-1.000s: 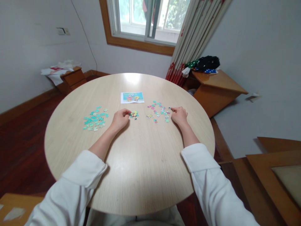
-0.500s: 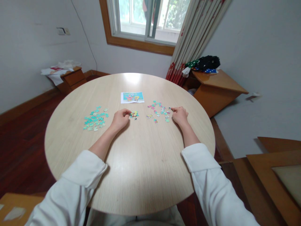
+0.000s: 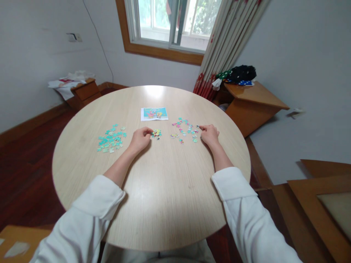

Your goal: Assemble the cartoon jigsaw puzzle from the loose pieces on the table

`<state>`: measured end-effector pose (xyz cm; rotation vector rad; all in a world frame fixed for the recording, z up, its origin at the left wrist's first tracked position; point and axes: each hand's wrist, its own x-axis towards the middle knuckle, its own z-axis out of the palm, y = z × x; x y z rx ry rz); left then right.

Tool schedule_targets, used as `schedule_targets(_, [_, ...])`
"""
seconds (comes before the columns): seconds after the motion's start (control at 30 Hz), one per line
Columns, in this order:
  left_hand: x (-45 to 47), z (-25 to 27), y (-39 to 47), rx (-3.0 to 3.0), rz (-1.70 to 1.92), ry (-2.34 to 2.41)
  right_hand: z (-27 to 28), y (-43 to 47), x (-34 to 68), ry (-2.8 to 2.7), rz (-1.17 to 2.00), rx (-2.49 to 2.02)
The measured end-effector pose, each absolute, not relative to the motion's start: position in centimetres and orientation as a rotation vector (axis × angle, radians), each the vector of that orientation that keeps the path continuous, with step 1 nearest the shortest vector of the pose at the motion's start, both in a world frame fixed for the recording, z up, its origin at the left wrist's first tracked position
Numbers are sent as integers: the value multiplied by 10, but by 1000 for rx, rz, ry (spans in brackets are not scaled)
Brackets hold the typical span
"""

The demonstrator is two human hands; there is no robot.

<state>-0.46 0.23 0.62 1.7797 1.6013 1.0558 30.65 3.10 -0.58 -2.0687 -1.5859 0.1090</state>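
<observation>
On the round table, my left hand (image 3: 141, 138) is closed, its fingertips against the left edge of a small joined jigsaw section (image 3: 157, 133) with a yellow cartoon face. One dark loose piece (image 3: 158, 138) lies just below that section. Over on the right, my right hand (image 3: 210, 135) has its fingers curled and its forefinger and thumb at a small dark jigsaw piece (image 3: 197, 126). Pink, teal and yellow loose pieces (image 3: 191, 129) spread to the left of this hand. A printed reference picture (image 3: 155, 114) of two cartoon figures lies beyond both hands.
A pile of teal jigsaw pieces (image 3: 111, 138) lies left of my left forearm. The wooden table (image 3: 164, 204) has a rounded edge close to my lap. A wooden cabinet (image 3: 255, 98) bearing cloths stands behind it at right, near a curtain (image 3: 223, 40). A cardboard box (image 3: 24, 243) sits lower left.
</observation>
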Motion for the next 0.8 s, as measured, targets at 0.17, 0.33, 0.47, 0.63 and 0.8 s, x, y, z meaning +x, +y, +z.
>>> schedule_targets(0.17, [-5,4,4,1777,1071,1604,-6,31,306,-1581,109,-2071])
schedule_targets(0.33, [-5,3,4,1791,1065,1602,-4,29,304,-1583,116,-2079])
schedule_targets(0.47, [-5,3,3,1796,1063,1602,-4,30,304,-1586,112,-2081])
schedule_targets(0.63, [-5,5,3,1800,1065,1604,-4,31,305,-1583,109,-2079])
schedule_targets(0.8, [-5,5,3,1781,1070,1600,-5,30,304,-1590,113,-2071])
